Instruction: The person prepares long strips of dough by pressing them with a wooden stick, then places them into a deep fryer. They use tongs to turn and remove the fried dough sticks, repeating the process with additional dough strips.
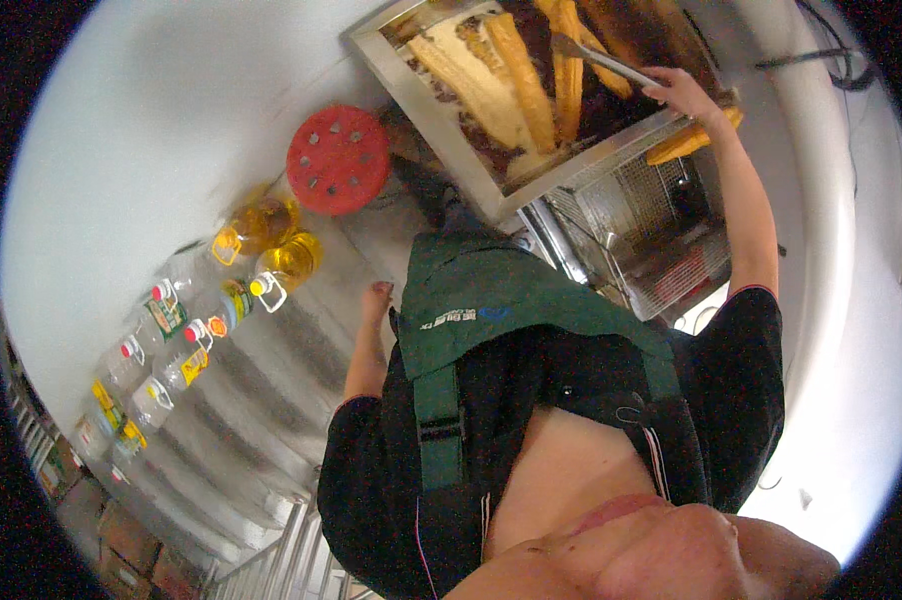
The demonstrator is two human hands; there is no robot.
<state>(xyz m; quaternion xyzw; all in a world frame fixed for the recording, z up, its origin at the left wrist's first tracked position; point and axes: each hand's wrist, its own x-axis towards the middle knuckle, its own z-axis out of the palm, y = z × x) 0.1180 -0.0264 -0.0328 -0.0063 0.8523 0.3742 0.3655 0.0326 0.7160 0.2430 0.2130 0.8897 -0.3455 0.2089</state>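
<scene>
My right hand (680,94) grips the handle of metal tongs (616,66), reaching over a rectangular metal fryer (451,157). The far end of the tongs touches or lies just over fried dough sticks (567,82) in dark oil. More long golden dough sticks (522,82) float side by side, with pale foam (462,97) around those at the left. Another fried dough stick (683,146) rests outside the fryer's near rim, partly behind my right forearm. My left hand (379,295) hangs low beside my green apron (488,300), away from the fryer; its fingers are too small to make out.
A round red stool (338,159) stands left of the fryer. Along the left wall are oil-filled jugs (289,259) and several clear plastic jugs (180,367). A wire rack (638,210) adjoins the fryer's near side. Cardboard boxes (128,540) sit at lower left.
</scene>
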